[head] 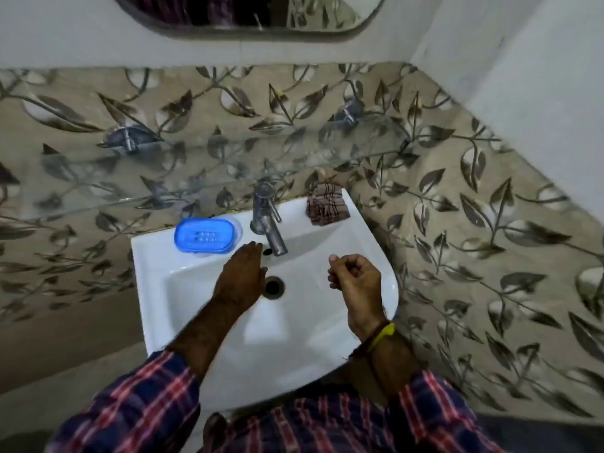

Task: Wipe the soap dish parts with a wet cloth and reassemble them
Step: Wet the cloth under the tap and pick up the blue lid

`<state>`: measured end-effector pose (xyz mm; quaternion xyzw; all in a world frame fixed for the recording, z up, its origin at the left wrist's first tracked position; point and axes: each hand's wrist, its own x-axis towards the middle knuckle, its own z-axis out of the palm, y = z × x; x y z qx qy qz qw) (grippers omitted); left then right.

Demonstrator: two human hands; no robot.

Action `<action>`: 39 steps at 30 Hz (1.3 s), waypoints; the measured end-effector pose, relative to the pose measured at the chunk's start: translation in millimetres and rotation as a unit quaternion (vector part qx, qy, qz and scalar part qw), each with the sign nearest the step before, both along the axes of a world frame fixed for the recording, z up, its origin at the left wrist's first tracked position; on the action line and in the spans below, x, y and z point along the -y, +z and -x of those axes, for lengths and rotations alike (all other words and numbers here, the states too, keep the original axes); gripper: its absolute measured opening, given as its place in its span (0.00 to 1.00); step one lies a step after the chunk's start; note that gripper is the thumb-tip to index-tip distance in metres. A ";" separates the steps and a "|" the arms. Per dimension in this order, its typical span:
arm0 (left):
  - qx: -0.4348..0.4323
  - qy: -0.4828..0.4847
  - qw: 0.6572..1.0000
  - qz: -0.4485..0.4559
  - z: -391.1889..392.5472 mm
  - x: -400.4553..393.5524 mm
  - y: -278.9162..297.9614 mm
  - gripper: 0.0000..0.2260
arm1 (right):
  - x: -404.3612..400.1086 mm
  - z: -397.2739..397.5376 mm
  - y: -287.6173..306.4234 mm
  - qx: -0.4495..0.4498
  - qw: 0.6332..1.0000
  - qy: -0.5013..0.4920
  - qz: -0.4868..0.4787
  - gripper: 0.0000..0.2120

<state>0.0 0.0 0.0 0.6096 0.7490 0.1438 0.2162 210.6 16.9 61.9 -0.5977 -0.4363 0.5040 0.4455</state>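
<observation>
A blue soap dish point(204, 235) with a slotted tray sits assembled on the back left ledge of the white sink point(327, 338). A folded brown striped cloth point(327, 204) lies on the back right ledge. My left hand point(243, 279) hovers over the basin with straight fingers, just right of the dish and below the tap, holding nothing. My right hand point(353, 282) hangs over the right side of the basin with loosely curled fingers and is empty.
A chrome tap point(268, 223) stands at the back centre, its spout over the drain point(273, 287). A glass shelf point(196, 178) juts out above the sink's back ledge. A mirror point(248, 14) hangs higher up. Leaf-patterned tiles cover both walls.
</observation>
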 end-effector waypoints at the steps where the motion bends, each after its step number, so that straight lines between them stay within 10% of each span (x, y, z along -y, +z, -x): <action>1: -0.014 0.000 1.000 0.015 -2.8 -4.2 -1.3 0.27 | -7.6 -3.1 -1.1 0.023 1.000 0.004 0.004 0.08; 5: -0.026 0.011 0.996 0.079 -15.3 -20.0 -6.5 0.29 | -42.7 -17.1 -17.6 0.135 0.990 0.050 -0.007 0.05; 17: -0.024 0.102 0.977 0.187 -20.4 -52.4 -16.1 0.35 | -199.7 24.5 -71.3 0.469 0.834 0.290 -0.035 0.59; 20: -0.017 0.104 0.974 0.202 -12.2 -53.7 -16.4 0.32 | -233.8 53.2 -102.7 0.474 0.851 0.226 0.011 0.63; 23: -0.020 0.105 0.975 0.195 -9.6 -55.3 -15.0 0.29 | -243.8 77.3 -121.4 0.520 0.831 0.196 0.040 0.56; 28: -0.028 0.078 0.975 0.204 -6.6 -54.8 -11.7 0.30 | -212.4 56.6 -110.2 0.629 0.757 0.174 0.002 0.16; 30: -0.021 0.057 0.977 0.207 -2.8 -52.9 -12.5 0.32 | -196.0 34.2 -94.0 0.524 0.832 0.174 -0.059 0.14; 33: 0.003 0.019 0.976 0.217 -0.4 -47.1 -8.6 0.34 | -159.7 0.3 -54.9 0.082 0.984 0.118 0.106 0.16; 36: 0.031 0.003 0.981 0.190 5.3 -35.1 -4.0 0.32 | -117.0 -29.1 -37.8 -0.305 0.916 0.098 0.240 0.18; 39: 0.034 0.063 0.994 0.079 7.6 -9.5 1.0 0.28 | -73.9 -39.7 -14.9 -0.385 0.881 0.136 0.238 0.19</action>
